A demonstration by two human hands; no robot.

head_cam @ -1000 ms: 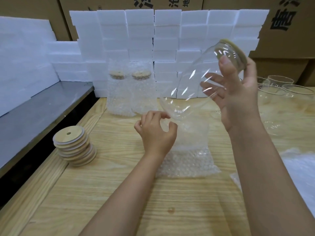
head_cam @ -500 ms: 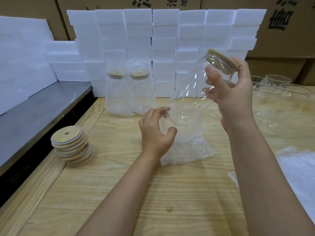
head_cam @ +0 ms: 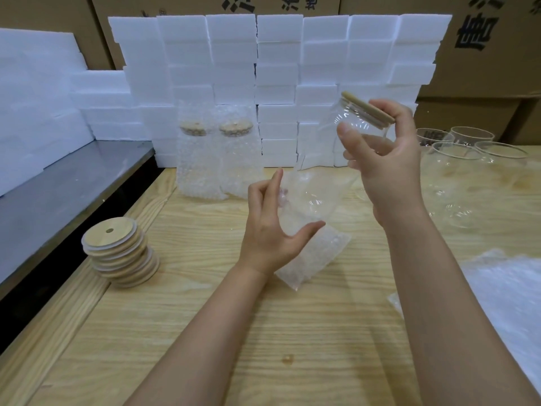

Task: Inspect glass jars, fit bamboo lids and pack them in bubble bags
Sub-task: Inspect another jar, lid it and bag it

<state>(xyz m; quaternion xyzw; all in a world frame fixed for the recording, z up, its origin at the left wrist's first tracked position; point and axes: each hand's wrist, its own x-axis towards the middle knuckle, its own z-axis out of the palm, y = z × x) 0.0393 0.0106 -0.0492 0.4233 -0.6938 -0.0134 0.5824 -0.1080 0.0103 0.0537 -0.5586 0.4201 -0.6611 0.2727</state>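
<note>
Pale wooden tabletop (head_cam: pixel 205 332) is running under everything, with a wall of white foam blocks (head_cam: pixel 278 54) standing along its far edge and cardboard cartons (head_cam: pixel 483 68) rising behind. At the far left a grey metal ledge (head_cam: pixel 58 194) is lying beside the tabletop, and a leaning stack of bamboo lids (head_cam: pixel 120 253) is sitting near that edge. Two lidded jars already in bubble bags (head_cam: pixel 196 159) are standing upright against the foam.

Near the middle the left hand (head_cam: pixel 272 230) is cupping the mouth end of a bubble bag (head_cam: pixel 316 250), its grip spread wide, fingers nearly straight and thumb stretched out against the film. The bag's closed end is resting on the tabletop.

The glass jar (head_cam: pixel 348 121) is hanging tilted in the air, its base down in the bag's mouth and its bamboo lid (head_cam: pixel 367 111) uppermost. The right hand (head_cam: pixel 386 162) is wrapping its grip around the lidded end, thumb on the near side.

Further right, empty open jars (head_cam: pixel 468 142) are standing together, and a heap of spare bubble bags (head_cam: pixel 503 288) is lying at the edge.
</note>
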